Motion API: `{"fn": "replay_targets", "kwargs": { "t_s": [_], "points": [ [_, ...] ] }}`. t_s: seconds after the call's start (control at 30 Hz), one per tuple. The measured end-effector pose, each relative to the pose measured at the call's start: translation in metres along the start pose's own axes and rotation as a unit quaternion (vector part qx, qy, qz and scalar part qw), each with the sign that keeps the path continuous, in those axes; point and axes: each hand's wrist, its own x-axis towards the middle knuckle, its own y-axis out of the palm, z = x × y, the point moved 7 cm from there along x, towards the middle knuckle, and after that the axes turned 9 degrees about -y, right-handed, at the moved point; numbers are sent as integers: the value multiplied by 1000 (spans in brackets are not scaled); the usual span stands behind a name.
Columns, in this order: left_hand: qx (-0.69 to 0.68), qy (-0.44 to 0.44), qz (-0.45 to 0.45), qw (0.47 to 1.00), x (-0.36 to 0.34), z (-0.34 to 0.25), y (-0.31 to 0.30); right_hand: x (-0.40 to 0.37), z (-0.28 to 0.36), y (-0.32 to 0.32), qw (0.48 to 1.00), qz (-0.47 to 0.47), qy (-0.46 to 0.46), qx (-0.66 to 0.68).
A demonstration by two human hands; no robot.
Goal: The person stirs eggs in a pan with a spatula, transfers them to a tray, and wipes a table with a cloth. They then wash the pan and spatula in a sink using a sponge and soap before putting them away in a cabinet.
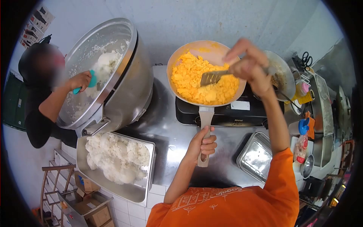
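My left hand (201, 143) is wrapped around the beige handle (206, 118) of a frying pan (215, 47). Yellow scrambled eggs (186, 77) fill most of the pan, which sits over a black gas stove (185, 112). Above the pan's right side, my right hand (251, 66) grips a spatula (213, 77), its slotted flat blade down at the eggs. Some fingers of this hand stick out from the grip and are a little blurred. Part of the spatula's handle is hidden behind the hand.
At left a co-worker's hand (80, 81) holds a teal scoop in a tilted metal pot (132, 87) of rice. Below stands a steel tray (150, 166) with white rice. A wok (285, 64), a foil-like tray (257, 155) and a blue-lidded container (303, 126) are at right.
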Motion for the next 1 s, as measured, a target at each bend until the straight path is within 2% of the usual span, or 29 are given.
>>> {"fn": "replay_targets", "kwargs": {
  "t_s": [0.03,0.1,0.17,0.2,0.23,0.3,0.37,0.43,0.5,0.7,0.83,0.9,0.93,1.0],
  "points": [
    [1,0,3,1000,2,-2,1,16,6,-5,998,2,11,67],
    [7,7,-12,1000,0,2,-1,53,1,-9,999,38,-3,7],
    [4,8,-27,1000,0,3,-2,80,-37,-11,992,71,2,-104],
    [9,11,-36,999,0,4,-4,86,-63,-16,992,69,2,-105],
    [16,14,-44,999,1,3,-5,90,-91,-19,982,95,6,-161],
    [12,16,-37,999,2,3,-5,99,-113,-31,969,117,13,-217],
    [7,18,-29,999,4,3,-4,92,-134,-64,985,21,155,-67],
    [-7,18,-21,1000,5,3,-1,78,-132,-87,985,-7,165,-57],
    [-18,9,-3,1000,5,2,0,57,-127,-108,972,-62,225,-11],
    [-46,-3,17,999,1,2,6,12,-116,-136,951,-163,253,72],
    [-53,-16,38,998,2,1,7,-1,-124,-138,943,-176,257,117],
    [-51,-21,39,998,0,2,7,-16,-139,-140,918,-234,290,136],
    [-51,-25,43,997,1,1,8,-19,-142,-138,920,-233,285,135],
    [-52,-29,47,997,2,0,9,-39,-142,-122,893,-263,299,211]
  ]
}}
